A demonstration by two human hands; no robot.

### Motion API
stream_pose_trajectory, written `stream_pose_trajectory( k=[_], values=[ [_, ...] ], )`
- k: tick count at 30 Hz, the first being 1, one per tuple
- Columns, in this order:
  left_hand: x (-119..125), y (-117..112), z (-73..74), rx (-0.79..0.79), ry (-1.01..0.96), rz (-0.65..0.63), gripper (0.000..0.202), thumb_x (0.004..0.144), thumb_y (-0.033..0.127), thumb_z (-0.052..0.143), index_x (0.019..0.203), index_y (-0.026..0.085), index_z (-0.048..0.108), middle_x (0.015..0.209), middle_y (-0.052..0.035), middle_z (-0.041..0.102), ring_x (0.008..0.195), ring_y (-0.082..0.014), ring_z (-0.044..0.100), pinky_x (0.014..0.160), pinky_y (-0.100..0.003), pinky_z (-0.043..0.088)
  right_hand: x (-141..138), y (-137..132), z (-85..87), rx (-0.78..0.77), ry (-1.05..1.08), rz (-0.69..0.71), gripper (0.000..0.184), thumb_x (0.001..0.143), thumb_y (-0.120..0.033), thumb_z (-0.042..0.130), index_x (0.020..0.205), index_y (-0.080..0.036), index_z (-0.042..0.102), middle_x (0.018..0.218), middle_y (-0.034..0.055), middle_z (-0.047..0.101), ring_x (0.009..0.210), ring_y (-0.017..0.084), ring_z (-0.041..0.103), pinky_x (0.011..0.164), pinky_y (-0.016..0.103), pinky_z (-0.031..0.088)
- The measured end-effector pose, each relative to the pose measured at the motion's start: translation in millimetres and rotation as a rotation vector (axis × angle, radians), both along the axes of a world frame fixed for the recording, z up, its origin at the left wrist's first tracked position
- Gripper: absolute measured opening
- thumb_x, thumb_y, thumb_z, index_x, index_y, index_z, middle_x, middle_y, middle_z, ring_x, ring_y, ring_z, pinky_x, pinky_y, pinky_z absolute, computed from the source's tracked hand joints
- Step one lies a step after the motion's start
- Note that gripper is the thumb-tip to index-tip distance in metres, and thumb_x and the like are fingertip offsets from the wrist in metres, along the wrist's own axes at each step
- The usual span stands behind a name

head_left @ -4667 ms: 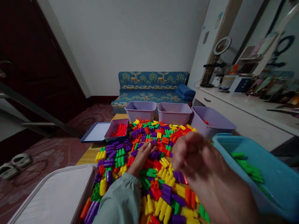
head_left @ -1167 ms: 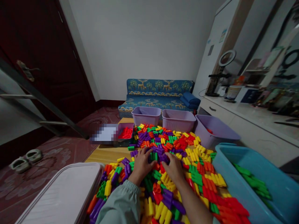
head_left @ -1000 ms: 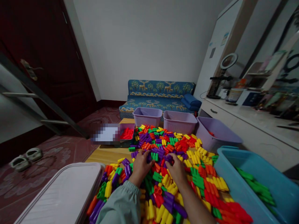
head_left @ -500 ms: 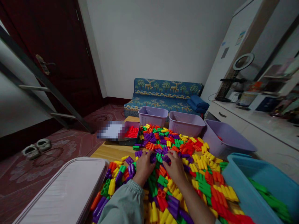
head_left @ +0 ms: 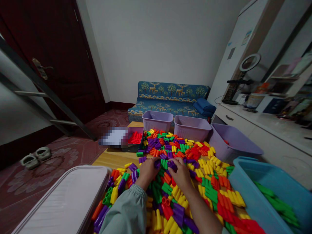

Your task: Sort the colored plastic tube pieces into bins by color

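Note:
A heap of plastic tube blocks [head_left: 195, 162] in red, orange, yellow, green and purple covers a low wooden table [head_left: 114, 159]. My left hand [head_left: 146, 170], in a pale green sleeve, lies on the heap with its fingers curled over purple blocks [head_left: 157, 163]. Close beside it, my right hand [head_left: 181, 174] rests on the heap with fingers closed on a purple block [head_left: 172, 165]. Green blocks [head_left: 163, 163] lie between the two hands.
Three lilac bins [head_left: 157, 119] stand at the table's far edge. A small tray of red blocks [head_left: 135, 138] sits at the far left. A blue tub [head_left: 248, 195] with green blocks is at my right, a white lid [head_left: 65, 201] at my left. A sofa [head_left: 170, 97] stands behind.
Earlier my right hand was raised and blurred near the camera; it has come down onto the heap beside the left. Both hands have closed on purple blocks. The camera has shifted slightly.

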State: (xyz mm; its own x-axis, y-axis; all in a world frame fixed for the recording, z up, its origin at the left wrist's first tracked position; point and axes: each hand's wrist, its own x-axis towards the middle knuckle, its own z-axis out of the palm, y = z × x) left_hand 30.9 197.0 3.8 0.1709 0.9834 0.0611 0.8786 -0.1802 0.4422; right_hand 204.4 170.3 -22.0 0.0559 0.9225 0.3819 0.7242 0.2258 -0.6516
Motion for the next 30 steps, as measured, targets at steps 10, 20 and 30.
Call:
stream_pose_trajectory(
  k=[10, 20, 30],
  values=[
    [9, 24, -4.0, -0.321, -1.353, 0.135, 0.044, 0.067, 0.010, 0.064, 0.111, 0.016, 0.064, 0.082, -0.0042, 0.070, 0.076, -0.0180, 0.067, 0.075, -0.030, 0.053, 4, 7, -1.7, 0.053, 0.301, -0.127, 0.021, 0.072, -0.029, 0.057, 0.089, -0.018, 0.061, 0.093, 0.0086, 0.065, 0.090, 0.025, 0.060, 0.084, 0.038, 0.048],
    [2, 23, 1.9, -0.587, -1.838, -0.045, 0.045, 0.083, 0.044, 0.052, 0.118, 0.016, 0.059, 0.106, -0.0107, 0.067, 0.104, -0.0223, 0.062, 0.092, -0.039, 0.048, 4, 6, -1.3, 0.062, 0.414, -0.084, 0.039, 0.075, -0.034, 0.058, 0.111, -0.019, 0.061, 0.114, 0.0098, 0.065, 0.107, 0.026, 0.059, 0.093, 0.040, 0.046],
    [22, 7, -19.6, 0.108, -0.627, -0.203, 0.048, 0.071, 0.020, 0.062, 0.119, 0.023, 0.063, 0.133, -0.0094, 0.053, 0.131, -0.0289, 0.039, 0.111, -0.048, 0.027, 2, 4, 8.5, -0.186, 0.723, -0.085, 0.036, 0.064, -0.040, 0.070, 0.091, -0.018, 0.062, 0.081, 0.0045, 0.070, 0.073, 0.025, 0.068, 0.064, 0.036, 0.057]
  ],
)
